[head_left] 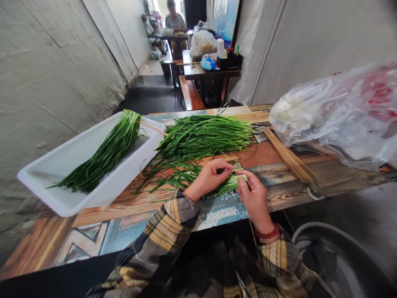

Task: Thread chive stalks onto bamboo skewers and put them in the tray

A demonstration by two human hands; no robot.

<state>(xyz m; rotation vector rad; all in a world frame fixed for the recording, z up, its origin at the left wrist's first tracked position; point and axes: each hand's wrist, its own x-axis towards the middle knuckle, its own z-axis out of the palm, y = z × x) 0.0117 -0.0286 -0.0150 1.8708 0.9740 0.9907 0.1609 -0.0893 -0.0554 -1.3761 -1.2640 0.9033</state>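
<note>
Near the table's front edge, my left hand [212, 176] is closed in a pinch on a green garlic chive stalk. Close beside it, my right hand [252, 194] has its thumb and fingers closed at the pale cut ends of a small chive bunch [232, 184]. A thin wooden skewer [252, 229] sticks out below the right hand, its upper part hidden by the fingers. The leaves of this bunch trail left over the table. Just beyond both hands lies a large pile of loose chives [207, 134].
On the left stands a white tray [65, 209] with skewered chives [107, 155]. Bare skewers [291, 161] lie at right, beside a clear plastic bag [338, 111]. A grey bin [335, 231] stands below right. Behind are another table [198, 71] and a person [175, 20].
</note>
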